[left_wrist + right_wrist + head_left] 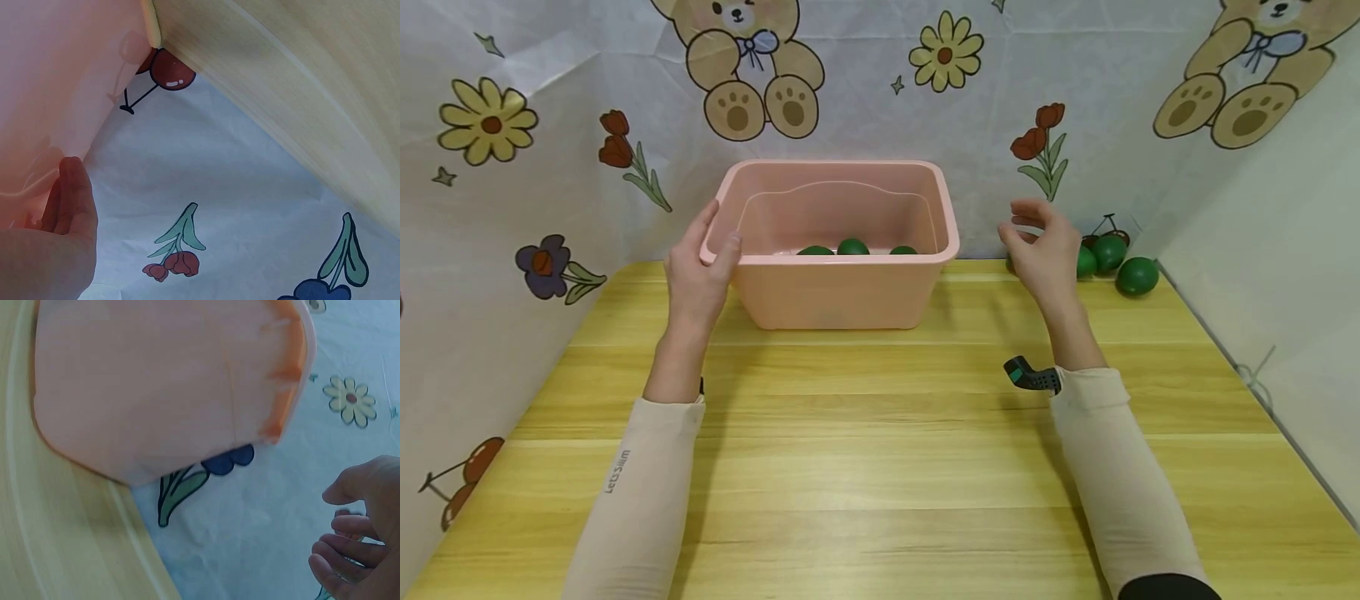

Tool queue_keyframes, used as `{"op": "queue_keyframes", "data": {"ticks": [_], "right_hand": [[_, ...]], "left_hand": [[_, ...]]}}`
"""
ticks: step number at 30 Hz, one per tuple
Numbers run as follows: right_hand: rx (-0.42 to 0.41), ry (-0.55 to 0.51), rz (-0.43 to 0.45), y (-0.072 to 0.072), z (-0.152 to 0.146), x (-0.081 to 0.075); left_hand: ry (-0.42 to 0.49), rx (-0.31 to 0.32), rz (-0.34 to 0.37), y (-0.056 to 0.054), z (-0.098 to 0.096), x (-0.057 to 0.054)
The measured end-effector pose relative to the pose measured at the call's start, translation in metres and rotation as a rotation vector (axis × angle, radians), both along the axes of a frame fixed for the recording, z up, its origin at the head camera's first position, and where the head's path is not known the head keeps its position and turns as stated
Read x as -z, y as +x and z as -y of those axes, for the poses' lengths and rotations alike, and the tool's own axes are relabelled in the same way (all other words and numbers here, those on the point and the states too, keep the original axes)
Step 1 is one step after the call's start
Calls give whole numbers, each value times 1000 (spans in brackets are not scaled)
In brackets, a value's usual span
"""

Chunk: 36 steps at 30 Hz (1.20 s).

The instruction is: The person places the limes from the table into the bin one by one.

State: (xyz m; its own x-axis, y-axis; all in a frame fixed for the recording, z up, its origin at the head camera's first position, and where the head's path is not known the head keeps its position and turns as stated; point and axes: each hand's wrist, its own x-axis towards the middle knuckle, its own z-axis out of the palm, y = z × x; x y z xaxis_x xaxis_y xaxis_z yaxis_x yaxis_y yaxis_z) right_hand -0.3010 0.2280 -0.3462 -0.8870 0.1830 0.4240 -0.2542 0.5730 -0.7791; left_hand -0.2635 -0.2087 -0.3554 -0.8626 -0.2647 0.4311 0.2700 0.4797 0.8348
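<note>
A pink plastic bin (842, 292) stands at the back of the table. Inside it, the tops of three green balls (853, 247) show above the front rim. My left hand (696, 271) holds the bin by its left end, thumb at the rim's front corner and fingers along the outside; the left wrist view shows this hand (69, 231) against the pink wall. To the right of the bin my right hand (1045, 250) is raised, its fingers loosely bent with nothing between them. In the right wrist view that hand (362, 544) is apart from the bin (156, 387).
Several more green balls (1137, 276) lie at the back right corner, partly hidden behind my right hand. A printed cloth (865, 108) hangs behind and to the left. A white wall (1285, 250) borders the wooden table (880, 467) on the right.
</note>
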Motion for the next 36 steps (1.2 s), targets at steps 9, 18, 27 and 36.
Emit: {"op": "queue_keyframes", "data": {"ticks": [9,18,27,36], "right_hand": [[127,-16,33,-11,-28,21],[148,38,188,-18,-46,44],[84,164,289,-23,-52,61],[53,155,260,-25,-51,71]], "left_hand": [[-3,-4,5,-1,1,0],[0,-2,-7,-2,2,1],[-2,15,10,-2,1,1],[1,14,-3,-2,2,0]]}}
